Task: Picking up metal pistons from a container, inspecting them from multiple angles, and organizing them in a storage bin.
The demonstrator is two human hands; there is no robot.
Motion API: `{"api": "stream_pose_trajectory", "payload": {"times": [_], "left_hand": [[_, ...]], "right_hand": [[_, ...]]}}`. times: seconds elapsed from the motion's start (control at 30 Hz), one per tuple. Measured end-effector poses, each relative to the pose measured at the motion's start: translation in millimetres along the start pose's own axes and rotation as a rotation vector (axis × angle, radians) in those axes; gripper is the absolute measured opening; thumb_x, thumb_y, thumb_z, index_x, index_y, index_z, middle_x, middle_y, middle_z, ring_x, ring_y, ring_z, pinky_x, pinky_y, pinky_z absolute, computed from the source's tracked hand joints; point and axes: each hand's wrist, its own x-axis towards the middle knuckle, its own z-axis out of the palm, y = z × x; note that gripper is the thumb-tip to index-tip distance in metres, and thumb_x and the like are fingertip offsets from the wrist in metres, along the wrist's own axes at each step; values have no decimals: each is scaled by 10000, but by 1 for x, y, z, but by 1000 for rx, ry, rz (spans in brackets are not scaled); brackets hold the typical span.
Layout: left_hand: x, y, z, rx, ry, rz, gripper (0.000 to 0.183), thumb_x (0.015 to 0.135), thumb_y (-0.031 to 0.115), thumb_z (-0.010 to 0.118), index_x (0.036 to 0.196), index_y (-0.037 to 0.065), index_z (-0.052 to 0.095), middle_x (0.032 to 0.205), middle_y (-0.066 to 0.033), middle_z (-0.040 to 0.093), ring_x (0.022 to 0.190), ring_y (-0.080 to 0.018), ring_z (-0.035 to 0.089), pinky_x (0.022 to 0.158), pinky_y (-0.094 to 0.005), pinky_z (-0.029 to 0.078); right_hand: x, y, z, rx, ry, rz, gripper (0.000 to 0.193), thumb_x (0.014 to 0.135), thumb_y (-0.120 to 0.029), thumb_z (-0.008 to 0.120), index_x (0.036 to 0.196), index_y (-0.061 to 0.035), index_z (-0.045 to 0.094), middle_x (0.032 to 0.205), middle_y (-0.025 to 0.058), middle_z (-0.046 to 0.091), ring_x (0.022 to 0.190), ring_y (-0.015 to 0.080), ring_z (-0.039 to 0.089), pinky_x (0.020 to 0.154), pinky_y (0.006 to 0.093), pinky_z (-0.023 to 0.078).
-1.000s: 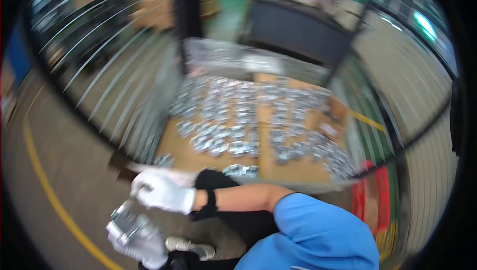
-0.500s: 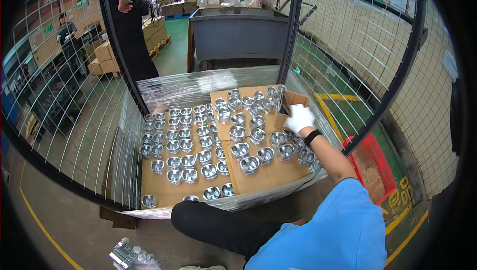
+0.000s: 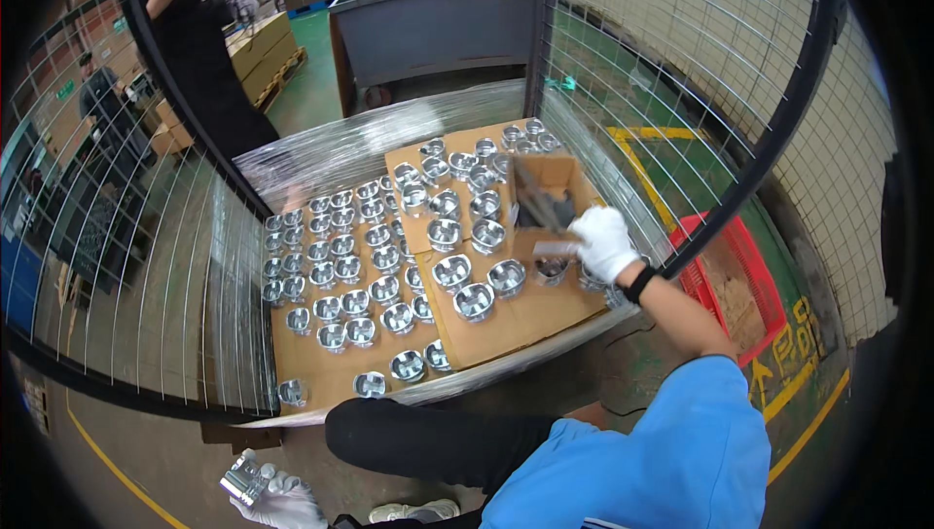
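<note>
My left hand, in a white glove, is low at the left, outside the wrapped pallet load, closed round a shiny metal piston. On the right, my white-gloved right hand grips the near right edge of an open cardboard box. The box is tilted and partly smeared by motion; something dark lies inside it. Rows of pistons stand on a cardboard sheet, which lies over a lower layer. More pistons stand on the lower cardboard to the left. The box hides some pistons behind it.
Clear stretch film wraps the load's sides. Wire mesh panels rise left and right on dark posts. A red crate stands on the floor at right. Beyond is a grey bin; a person in black stands far left.
My right hand has pulled the box toward me and to the left over the pistons, tilting it. The view has shifted. My left hand still holds the piston.
</note>
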Motion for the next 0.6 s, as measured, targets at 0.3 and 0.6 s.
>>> {"api": "stream_pose_trajectory", "payload": {"times": [0.3,0.6], "left_hand": [[-6,-5,27,109,149,31,802,839,490,580,1376,-77,398,993,-150,605,803,-233,566,651,-362,472],[2,-12,13,87,6,-20,656,866,514,542,1237,-27,552,1097,-157,642,693,-239,580,567,-369,482]], "right_hand": [[-8,-22,-18,330,56,-99,371,716,-12,572,1060,-98,680,1018,108,678,1021,275,630,885,394,495],[105,6,41,-325,-567,-270,145,737,-129,645,825,-120,760,826,116,723,809,304,704,669,405,539]]}}
